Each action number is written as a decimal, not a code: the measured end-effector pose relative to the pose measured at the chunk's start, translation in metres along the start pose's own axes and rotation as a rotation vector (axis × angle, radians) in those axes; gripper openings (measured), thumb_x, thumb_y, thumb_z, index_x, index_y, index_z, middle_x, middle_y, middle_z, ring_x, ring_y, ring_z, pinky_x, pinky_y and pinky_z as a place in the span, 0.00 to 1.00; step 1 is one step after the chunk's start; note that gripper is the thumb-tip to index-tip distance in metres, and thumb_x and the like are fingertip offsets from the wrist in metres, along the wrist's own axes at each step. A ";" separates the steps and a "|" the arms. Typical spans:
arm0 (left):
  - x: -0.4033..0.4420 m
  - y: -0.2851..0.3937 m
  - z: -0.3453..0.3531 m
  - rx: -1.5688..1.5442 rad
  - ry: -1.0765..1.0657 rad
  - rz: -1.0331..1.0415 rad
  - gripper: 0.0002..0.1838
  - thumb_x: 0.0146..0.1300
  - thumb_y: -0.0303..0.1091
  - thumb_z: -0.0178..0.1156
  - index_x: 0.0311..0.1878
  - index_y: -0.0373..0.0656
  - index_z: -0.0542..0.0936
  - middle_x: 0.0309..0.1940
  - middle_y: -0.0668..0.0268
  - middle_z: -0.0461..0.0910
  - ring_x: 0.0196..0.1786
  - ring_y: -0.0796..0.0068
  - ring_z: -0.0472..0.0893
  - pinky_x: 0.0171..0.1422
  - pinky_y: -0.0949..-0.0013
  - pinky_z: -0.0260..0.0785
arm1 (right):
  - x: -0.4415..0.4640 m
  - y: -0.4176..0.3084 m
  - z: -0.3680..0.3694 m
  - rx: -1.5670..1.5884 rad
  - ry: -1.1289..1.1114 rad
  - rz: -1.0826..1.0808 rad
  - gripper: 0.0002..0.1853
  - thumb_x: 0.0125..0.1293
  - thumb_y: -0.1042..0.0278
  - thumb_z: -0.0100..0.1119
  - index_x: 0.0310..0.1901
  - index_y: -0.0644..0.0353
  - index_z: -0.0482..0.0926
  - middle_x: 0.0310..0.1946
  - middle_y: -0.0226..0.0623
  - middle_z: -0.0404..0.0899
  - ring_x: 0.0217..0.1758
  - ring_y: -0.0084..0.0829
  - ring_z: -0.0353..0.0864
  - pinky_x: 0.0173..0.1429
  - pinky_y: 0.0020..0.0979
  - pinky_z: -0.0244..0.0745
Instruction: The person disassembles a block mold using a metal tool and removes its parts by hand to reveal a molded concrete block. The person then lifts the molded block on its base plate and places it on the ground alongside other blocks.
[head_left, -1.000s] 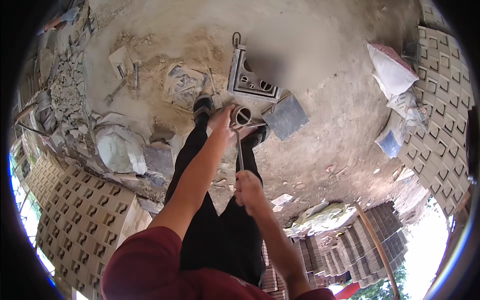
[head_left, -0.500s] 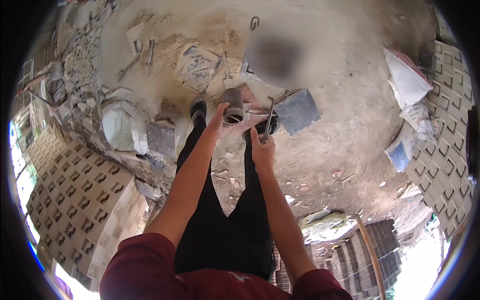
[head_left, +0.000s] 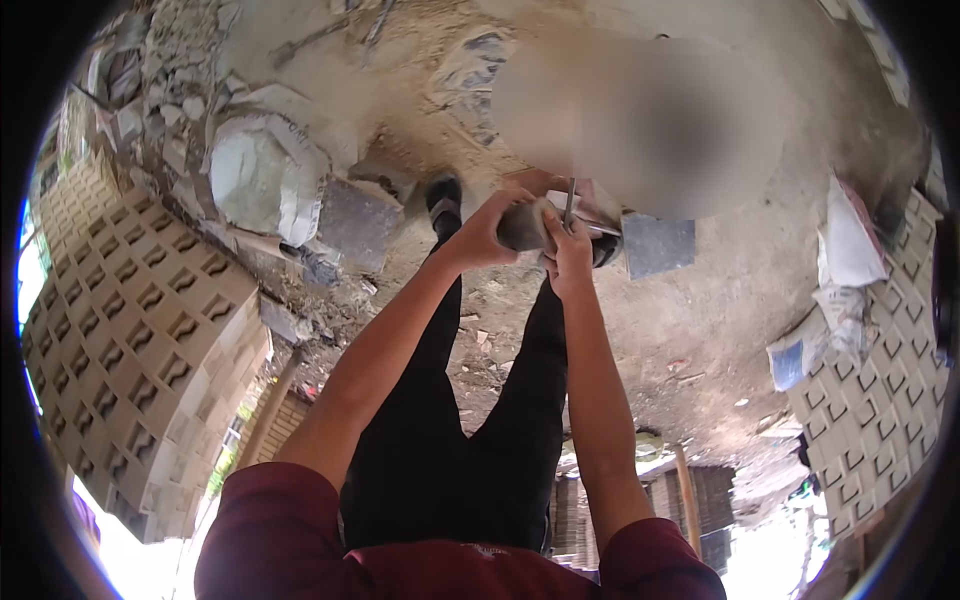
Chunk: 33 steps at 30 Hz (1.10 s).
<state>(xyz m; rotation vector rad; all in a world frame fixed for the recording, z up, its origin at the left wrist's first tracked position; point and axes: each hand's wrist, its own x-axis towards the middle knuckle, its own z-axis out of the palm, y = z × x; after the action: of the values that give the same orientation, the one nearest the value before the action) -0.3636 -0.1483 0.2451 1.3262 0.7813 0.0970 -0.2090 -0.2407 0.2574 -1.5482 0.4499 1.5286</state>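
Clasping the cylinder (head_left: 522, 229) between thumb and fingers of the left hand (head_left: 486, 238), held the metal rod (head_left: 571, 200) beside the cylinder's right end in curled fingers of the right hand (head_left: 571, 258).

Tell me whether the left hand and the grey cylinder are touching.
Touching. The head view shows the left hand gripping the grey cylinder around its side, with no gap between skin and wall.

Looks like a rough block-making yard from where I'm standing: dirt floor (head_left: 640, 330), patterned blocks (head_left: 130, 350) stacked high, rubble (head_left: 170, 95) and sacks (head_left: 850, 240) lying around, daylight coming in at the edges.
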 end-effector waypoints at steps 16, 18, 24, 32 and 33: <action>0.068 -0.190 -0.021 -0.001 0.270 -0.703 0.44 0.44 0.50 0.72 0.58 0.26 0.69 0.43 0.52 0.79 0.43 0.66 0.81 0.44 0.68 0.74 | 0.190 0.068 -0.015 -0.621 0.363 -0.128 0.19 0.69 0.59 0.53 0.37 0.74 0.76 0.25 0.46 0.84 0.18 0.28 0.80 0.20 0.27 0.67; 0.104 -0.213 -0.022 0.063 0.267 -0.730 0.46 0.44 0.52 0.72 0.57 0.24 0.69 0.43 0.50 0.79 0.43 0.65 0.82 0.42 0.67 0.74 | 0.189 0.053 -0.017 -0.719 0.282 -0.027 0.18 0.68 0.62 0.52 0.44 0.74 0.74 0.23 0.46 0.83 0.24 0.31 0.85 0.26 0.30 0.73; 0.155 -0.220 -0.002 0.452 0.356 -0.703 0.44 0.45 0.56 0.70 0.57 0.31 0.70 0.53 0.45 0.76 0.54 0.53 0.78 0.53 0.55 0.73 | 0.221 0.085 -0.055 -0.801 0.191 -0.220 0.19 0.69 0.63 0.50 0.54 0.70 0.70 0.25 0.47 0.82 0.24 0.32 0.84 0.33 0.32 0.75; 0.168 -0.213 0.033 0.759 0.400 -0.470 0.36 0.50 0.48 0.67 0.60 0.39 0.69 0.53 0.51 0.75 0.59 0.53 0.73 0.63 0.51 0.65 | 0.220 0.104 -0.048 -0.488 0.334 -0.169 0.20 0.70 0.60 0.48 0.55 0.67 0.72 0.27 0.46 0.80 0.26 0.32 0.82 0.31 0.33 0.73; 0.169 -0.219 0.040 0.836 0.477 -0.335 0.34 0.49 0.44 0.68 0.57 0.37 0.72 0.49 0.49 0.78 0.54 0.51 0.77 0.60 0.54 0.68 | 0.224 0.107 -0.054 -0.494 0.344 -0.241 0.20 0.70 0.59 0.47 0.56 0.66 0.72 0.28 0.46 0.80 0.25 0.32 0.82 0.30 0.33 0.73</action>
<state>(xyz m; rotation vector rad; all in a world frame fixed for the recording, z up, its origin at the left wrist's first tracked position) -0.2941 -0.1604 -0.0249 1.9615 1.5447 -0.2138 -0.2199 -0.2692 0.0051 -2.1776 0.0620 1.2415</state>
